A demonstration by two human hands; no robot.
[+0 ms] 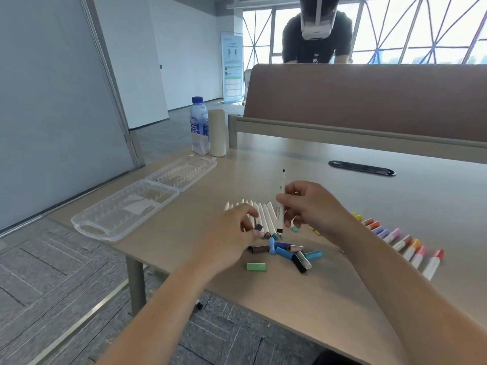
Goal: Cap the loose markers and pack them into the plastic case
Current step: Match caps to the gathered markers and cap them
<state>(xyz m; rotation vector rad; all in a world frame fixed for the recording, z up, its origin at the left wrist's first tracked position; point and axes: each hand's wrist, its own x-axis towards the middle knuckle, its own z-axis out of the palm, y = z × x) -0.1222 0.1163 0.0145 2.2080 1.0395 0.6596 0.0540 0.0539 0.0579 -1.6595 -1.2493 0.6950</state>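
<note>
Capping is in hand: the right hand [311, 206] is pinching an uncapped black marker [279, 217] upright over the surface [408, 201], while the left hand's [232, 233] fingers are apparently pinching a dark cap [258, 227]. Next, cap must meet tip squarely. The open case [123, 209] is waiting, well apart.

Two slim bare forearms, uncovered as far as they show, end in a bare left grip [232, 231] and bare right grip [313, 206].
</note>
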